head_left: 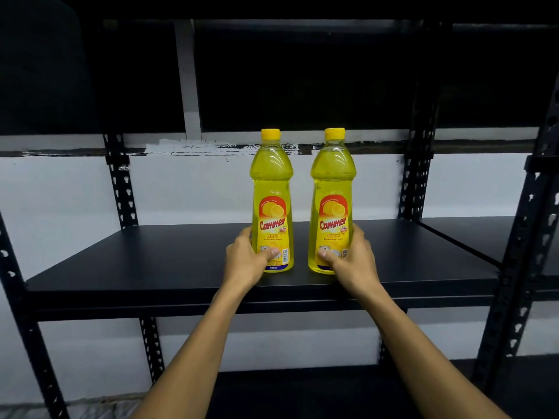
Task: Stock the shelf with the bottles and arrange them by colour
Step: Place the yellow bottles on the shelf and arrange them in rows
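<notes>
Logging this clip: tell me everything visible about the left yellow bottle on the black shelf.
The left yellow clear-plastic bottle of lemon dishwashing liquid has a yellow screw cap, rounded shoulders and a red-and-yellow label reading "Cammer". It looks full and stands upright near the front of the black metal shelf board. The left hand grips its lower body, thumb across the label. It stands apart from its twin bottle on the right.

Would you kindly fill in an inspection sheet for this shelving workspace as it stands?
Surface: black shelf board, bare apart from two bottles.
Job's things: left yellow bottle and right yellow bottle, upright, side by side, apart, yellow caps on.
Clutter: nothing seen.
Grippers: left hand grips the left bottle low down; right hand grips the right bottle likewise.
Cables: nothing seen.
Surroundings: black slotted uprights, white wall behind.
</notes>
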A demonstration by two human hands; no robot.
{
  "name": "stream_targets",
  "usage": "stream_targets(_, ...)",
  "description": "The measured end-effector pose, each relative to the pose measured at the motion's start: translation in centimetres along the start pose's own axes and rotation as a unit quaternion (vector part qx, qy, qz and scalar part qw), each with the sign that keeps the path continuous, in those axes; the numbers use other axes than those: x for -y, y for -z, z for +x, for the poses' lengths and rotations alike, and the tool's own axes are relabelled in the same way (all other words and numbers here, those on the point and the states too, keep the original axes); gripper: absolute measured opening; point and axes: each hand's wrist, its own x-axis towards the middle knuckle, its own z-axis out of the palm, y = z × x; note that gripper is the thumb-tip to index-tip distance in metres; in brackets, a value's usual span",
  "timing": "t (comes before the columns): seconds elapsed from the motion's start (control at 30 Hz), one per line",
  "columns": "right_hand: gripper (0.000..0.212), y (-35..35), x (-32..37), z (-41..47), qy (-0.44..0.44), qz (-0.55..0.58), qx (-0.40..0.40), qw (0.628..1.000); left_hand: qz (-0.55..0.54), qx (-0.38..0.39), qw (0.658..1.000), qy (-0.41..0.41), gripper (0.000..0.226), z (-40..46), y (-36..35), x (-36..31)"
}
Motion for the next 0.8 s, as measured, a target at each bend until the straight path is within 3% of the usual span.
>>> stream_targets(0.47, 0.061, 9.3, -5.6, 6.1, -0.076, -0.005, -0.033, 0.997, 0.06, 0.086, 0.994, -0.008, 0.055, 3.9, -9.6, -3.0)
stream_targets(0.8, 0.057, 11.4, -11.1, 15.1, -0.072, -0.026, -0.037, 0.996, 0.077, 0.12, 0.987, -0.074, 0.056, 8.8, -16.6, -3.0)
